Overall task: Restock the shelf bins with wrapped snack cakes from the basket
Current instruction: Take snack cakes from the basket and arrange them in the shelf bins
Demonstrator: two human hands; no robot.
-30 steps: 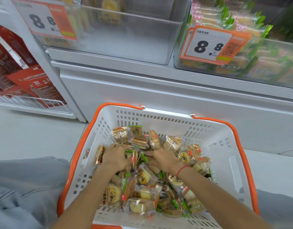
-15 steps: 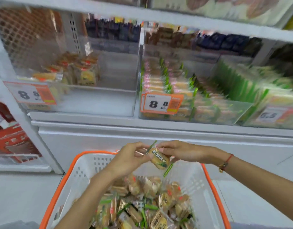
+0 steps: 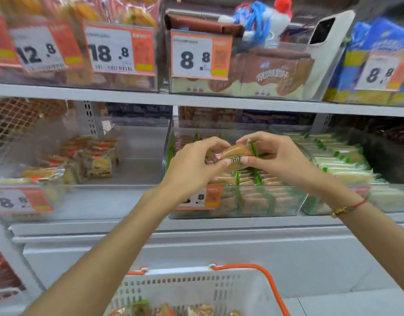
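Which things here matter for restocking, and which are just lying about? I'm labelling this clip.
In the job: left hand and right hand both pinching one green-wrapped snack cake; middle clear bin of matching cakes; white basket.

Lying about: white phone; price tags; brown cartons.

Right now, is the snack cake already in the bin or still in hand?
In hand: both the left hand and right hand pinch the snack cake above the clear bin.

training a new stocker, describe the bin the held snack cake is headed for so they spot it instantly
On the lower shelf, find the middle clear bin, behind both hands holding the cake. It alone holds green-edged rows; the left bin is nearly empty.
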